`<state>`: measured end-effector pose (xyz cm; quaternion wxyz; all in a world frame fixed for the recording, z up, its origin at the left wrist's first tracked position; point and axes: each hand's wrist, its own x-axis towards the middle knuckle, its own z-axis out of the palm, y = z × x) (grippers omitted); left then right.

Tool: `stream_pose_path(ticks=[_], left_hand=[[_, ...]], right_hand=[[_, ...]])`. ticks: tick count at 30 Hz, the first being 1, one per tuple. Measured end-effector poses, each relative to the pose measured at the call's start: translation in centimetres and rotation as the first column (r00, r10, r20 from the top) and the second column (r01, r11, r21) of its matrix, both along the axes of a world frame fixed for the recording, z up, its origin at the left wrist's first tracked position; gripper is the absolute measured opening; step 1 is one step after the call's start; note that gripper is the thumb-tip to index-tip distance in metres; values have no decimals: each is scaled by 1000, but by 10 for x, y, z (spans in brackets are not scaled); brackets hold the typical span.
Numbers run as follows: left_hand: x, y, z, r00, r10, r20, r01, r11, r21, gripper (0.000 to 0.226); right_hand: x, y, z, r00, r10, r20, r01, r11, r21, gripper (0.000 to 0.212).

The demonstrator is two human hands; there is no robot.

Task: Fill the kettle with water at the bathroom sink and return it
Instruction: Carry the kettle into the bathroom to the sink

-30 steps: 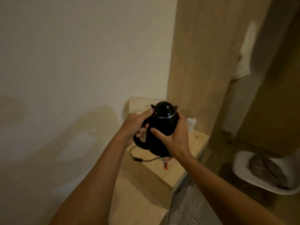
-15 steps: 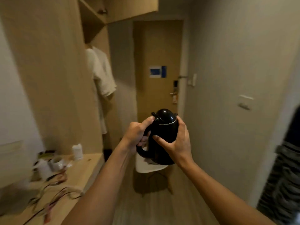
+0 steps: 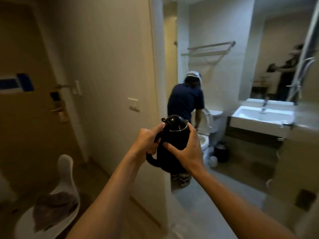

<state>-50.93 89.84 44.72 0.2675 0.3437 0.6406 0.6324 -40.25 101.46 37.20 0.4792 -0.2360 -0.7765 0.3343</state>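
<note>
One black kettle (image 3: 174, 135) is held in mid-air at chest height, in front of the open bathroom doorway, lid closed, body upright. The left hand (image 3: 148, 138) is wrapped fully around the handle, fingers curled shut, thumb resting on top near the lid hinge. The right hand (image 3: 186, 149) lies against the kettle's side, fingers spread and half-curled around the body, thumb across the near face; it steadies rather than clamps. Both hands touch the kettle.

Inside the bathroom: one white sink (image 3: 262, 116) on the right wall, with one tap (image 3: 264, 103) behind the basin and one mirror (image 3: 279, 54) above it. One toilet (image 3: 207, 128), seat raised, stands left of the sink. One other person (image 3: 186, 99) in a dark shirt bends over the toilet. One towel rack (image 3: 208, 49) hangs on the far wall. Outside the doorway, lower left, one white chair (image 3: 65, 175) carries one brown cloth (image 3: 53, 207).
</note>
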Motion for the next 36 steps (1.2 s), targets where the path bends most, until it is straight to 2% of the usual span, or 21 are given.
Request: stream_pose_path(ticks=[6, 13, 18, 24, 32, 36], left_hand=[[12, 114, -9, 966, -256, -45, 254, 966, -50, 51], [29, 248, -41, 867, -498, 26, 498, 865, -55, 49], [31, 336, -43, 834, -551, 17, 549, 829, -107, 51], [24, 423, -37, 824, -566, 39, 566, 817, -110, 52], [7, 545, -47, 776, -631, 8, 628, 770, -118, 52], [-8, 615, -46, 728, -686, -7, 682, 725, -97, 61]], right_hand=[[46, 73, -10, 968, -251, -1, 251, 967, -36, 108], [80, 172, -33, 877, -479, 35, 481, 875, -61, 109], [82, 246, -38, 836, -545, 57, 548, 831, -96, 112], [75, 329, -32, 814, -578, 54, 580, 810, -87, 106], [58, 441, -43, 779, -625, 54, 627, 773, -94, 109], [43, 507, -43, 748, -662, 53, 664, 744, -77, 114]])
